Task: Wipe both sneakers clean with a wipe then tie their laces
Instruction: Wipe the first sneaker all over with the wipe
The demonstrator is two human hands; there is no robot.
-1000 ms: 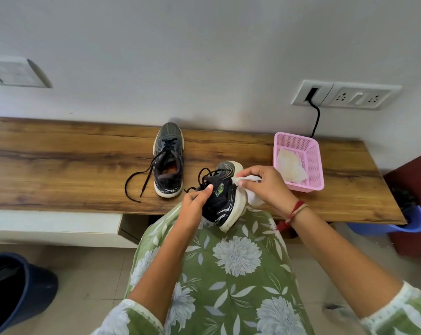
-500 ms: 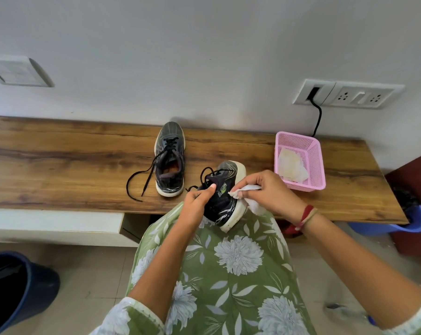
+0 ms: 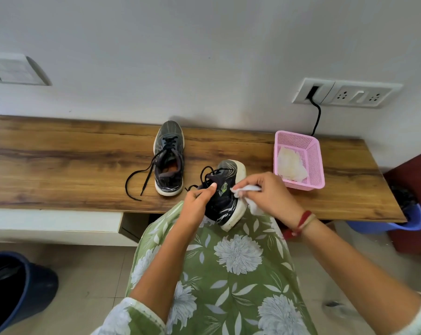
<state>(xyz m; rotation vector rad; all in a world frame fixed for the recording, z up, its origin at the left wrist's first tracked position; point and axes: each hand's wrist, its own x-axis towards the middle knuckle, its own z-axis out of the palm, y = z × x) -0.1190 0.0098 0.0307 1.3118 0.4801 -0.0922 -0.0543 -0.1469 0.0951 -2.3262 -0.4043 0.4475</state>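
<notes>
Pink basket point(image 3: 313, 163) near right hand point(image 3: 269, 197), untied sneaker point(image 3: 168, 151) on wooden bench point(image 3: 59, 160) left

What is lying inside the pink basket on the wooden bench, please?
Inside the pink basket lies a crumpled whitish wipe. Whatever may lie beneath it on the basket floor is covered.

tilted dark sneaker point(image 3: 225, 198) under white wipe point(image 3: 247, 189); other sneaker point(image 3: 168, 158) upright, unlaced
</notes>
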